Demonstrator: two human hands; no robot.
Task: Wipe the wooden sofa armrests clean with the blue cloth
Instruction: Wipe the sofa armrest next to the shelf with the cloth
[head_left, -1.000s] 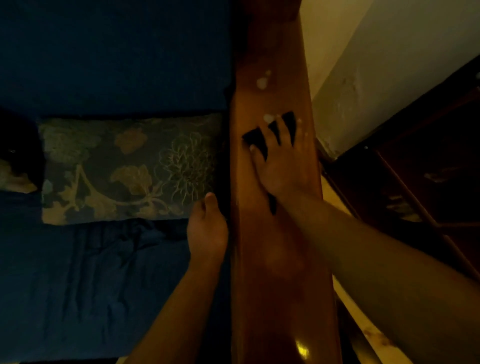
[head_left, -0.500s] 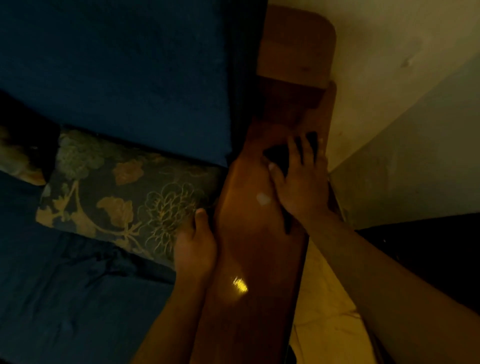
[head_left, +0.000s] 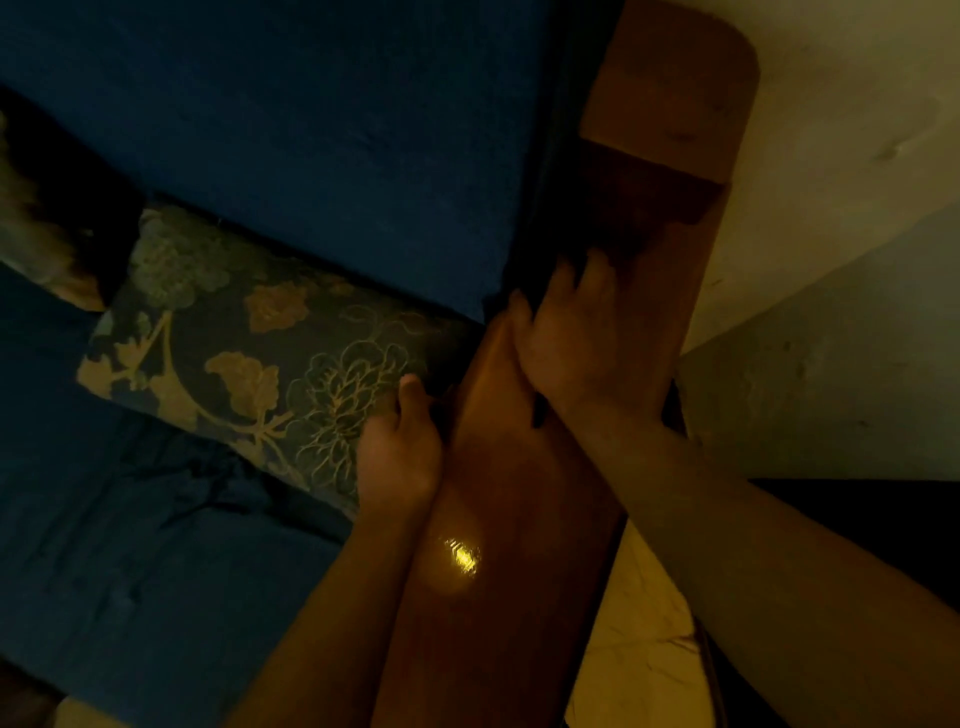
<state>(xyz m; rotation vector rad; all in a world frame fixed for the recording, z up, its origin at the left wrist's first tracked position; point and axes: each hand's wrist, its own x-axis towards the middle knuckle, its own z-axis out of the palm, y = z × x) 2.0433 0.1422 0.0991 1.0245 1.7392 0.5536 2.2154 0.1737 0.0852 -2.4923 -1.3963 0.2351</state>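
Hard to make out the blue cloth (head_left: 537, 410), mostly hidden under the right hand (head_left: 571, 343), pressed flat with straight fingers on the wooden armrest (head_left: 498, 519). Left hand (head_left: 400, 457) loosely relaxed beside the floral cushion (head_left: 249, 353), holding nothing. No readable writing anywhere.

Right hand (head_left: 571, 343): slid further up the armrest (head_left: 519, 519) toward its far end, and across to the inner edge.
Cloth (head_left: 537, 410): now almost wholly covered (only a dark sliver by the wrist).
White spots: gone from the wood.
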